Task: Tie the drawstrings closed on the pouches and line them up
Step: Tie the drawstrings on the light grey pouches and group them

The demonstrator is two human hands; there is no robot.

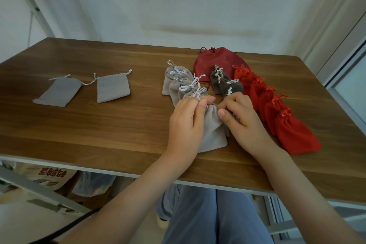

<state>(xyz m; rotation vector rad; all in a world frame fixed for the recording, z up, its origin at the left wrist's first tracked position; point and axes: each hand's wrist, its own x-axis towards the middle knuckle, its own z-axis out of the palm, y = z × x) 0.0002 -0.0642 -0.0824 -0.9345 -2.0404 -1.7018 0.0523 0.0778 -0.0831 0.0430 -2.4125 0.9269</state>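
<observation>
Well, from my end both hands sat at the neck of one light grey pouch (213,132), which lay on the wooden surface (118,125) at the near end of the light grey row (178,85). The left hand (186,123) pinched the gathered mouth between thumb and fingers. The right hand (240,117) pinched the neck from the other side, fingers curled in (whether it held a cord end I could not tell). I judged this pouch to be mid-tie. The next move called for drawing the knot snug, then laying the pouch in line with its row. Two flat grey pouches (57,92) waited untied, well apart at the left. The dark grey row (227,85) and the red row (277,113) looked finished.
</observation>
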